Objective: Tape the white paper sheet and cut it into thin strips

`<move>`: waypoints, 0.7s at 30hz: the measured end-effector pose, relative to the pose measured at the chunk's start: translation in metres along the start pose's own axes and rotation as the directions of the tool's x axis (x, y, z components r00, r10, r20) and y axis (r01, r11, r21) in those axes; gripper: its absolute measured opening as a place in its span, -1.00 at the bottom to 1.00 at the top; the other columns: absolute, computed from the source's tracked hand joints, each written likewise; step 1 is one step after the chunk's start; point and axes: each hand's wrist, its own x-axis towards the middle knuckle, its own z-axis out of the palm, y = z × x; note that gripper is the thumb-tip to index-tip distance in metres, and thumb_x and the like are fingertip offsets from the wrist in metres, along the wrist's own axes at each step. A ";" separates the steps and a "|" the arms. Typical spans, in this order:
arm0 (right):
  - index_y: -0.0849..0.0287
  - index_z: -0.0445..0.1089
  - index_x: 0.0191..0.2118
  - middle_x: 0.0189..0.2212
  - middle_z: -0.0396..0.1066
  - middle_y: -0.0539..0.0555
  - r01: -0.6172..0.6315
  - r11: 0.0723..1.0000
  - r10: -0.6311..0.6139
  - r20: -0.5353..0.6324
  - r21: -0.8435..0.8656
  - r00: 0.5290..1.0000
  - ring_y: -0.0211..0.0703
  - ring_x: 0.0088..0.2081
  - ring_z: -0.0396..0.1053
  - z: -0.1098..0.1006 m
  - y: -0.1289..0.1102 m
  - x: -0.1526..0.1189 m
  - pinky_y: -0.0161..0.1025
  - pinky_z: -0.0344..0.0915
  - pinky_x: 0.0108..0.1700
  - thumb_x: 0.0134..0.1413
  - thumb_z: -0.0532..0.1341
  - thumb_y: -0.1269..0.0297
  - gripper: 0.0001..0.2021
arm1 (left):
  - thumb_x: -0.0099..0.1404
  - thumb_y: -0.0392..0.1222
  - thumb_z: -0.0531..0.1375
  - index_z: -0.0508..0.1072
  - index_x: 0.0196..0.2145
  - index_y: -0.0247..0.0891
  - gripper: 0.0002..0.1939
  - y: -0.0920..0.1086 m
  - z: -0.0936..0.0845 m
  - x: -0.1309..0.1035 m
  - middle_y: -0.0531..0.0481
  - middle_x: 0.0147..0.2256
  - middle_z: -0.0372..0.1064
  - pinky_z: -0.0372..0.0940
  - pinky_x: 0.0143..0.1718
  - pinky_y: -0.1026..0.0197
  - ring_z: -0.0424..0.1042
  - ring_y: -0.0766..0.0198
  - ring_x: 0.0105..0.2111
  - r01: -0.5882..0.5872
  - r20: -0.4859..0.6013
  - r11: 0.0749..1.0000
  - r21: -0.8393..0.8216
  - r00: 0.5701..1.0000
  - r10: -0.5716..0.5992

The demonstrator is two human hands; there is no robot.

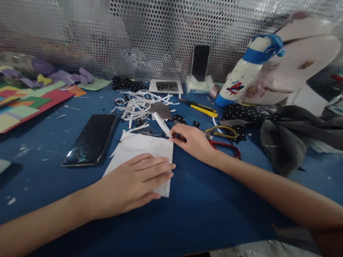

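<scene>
Resting flat, fingers extended, the left hand [136, 182] covers part of the white sheet [144, 142] on the blue table [203, 207]; at the sheet's far right corner, the right hand [195, 142] pinches 1 white strip [162, 124]. If the left hand's hold is too light, the sheet could slide; a hard tug might tear the strip. Tangled strips [138, 106] crowd the space beyond the sheet and could snag. Pliers [208, 134] right of the sheet hamper the right wrist, and 1 phone [92, 139] left of the sheet limits shifting it.
</scene>
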 end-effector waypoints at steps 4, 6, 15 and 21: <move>0.13 0.37 -0.28 -0.29 0.43 -0.02 -0.001 1.000 0.001 0.008 0.006 1.000 -0.24 -0.36 0.34 -0.001 0.000 -0.001 -0.31 0.10 -0.36 0.22 0.22 0.39 -0.96 | 0.50 -0.17 0.02 0.17 0.29 -0.30 -0.54 0.000 -0.001 -0.007 -0.07 0.29 0.13 -0.11 0.34 0.07 0.07 0.14 0.30 -0.067 0.106 0.996 -0.058 0.992 0.073; 0.13 0.37 -0.27 -0.29 0.43 -0.02 -0.003 1.000 0.003 0.006 0.006 1.000 -0.24 -0.36 0.34 -0.001 0.000 -0.001 -0.30 0.11 -0.36 0.22 0.22 0.39 -0.96 | 0.49 -0.16 0.05 0.17 0.29 -0.29 -0.53 0.002 -0.001 -0.009 -0.07 0.32 0.07 -0.16 0.37 0.07 0.04 0.16 0.33 -0.092 0.125 0.993 -0.076 0.987 0.101; 0.14 0.35 -0.29 -0.31 0.43 -0.02 -0.005 1.000 0.005 0.005 0.012 1.000 -0.25 -0.37 0.33 0.000 0.001 0.000 -0.31 0.08 -0.38 0.20 0.23 0.40 -0.95 | 0.50 -0.12 0.04 0.10 0.33 -0.24 -0.50 0.003 -0.017 -0.009 -0.01 0.26 0.20 -0.09 0.37 0.17 0.19 0.26 0.26 -0.055 0.110 0.969 -0.241 0.990 0.083; 0.15 0.33 -0.29 -0.32 0.42 -0.03 0.016 1.000 -0.016 -0.004 0.009 1.000 -0.25 -0.37 0.33 0.002 0.002 0.000 -0.32 0.09 -0.38 0.22 0.21 0.38 -0.95 | 0.52 -0.04 -0.01 0.18 0.29 -0.37 -0.50 -0.023 -0.010 0.011 -0.13 0.29 0.13 -0.01 0.34 0.07 0.16 0.08 0.28 0.006 0.065 0.999 0.041 0.998 -0.009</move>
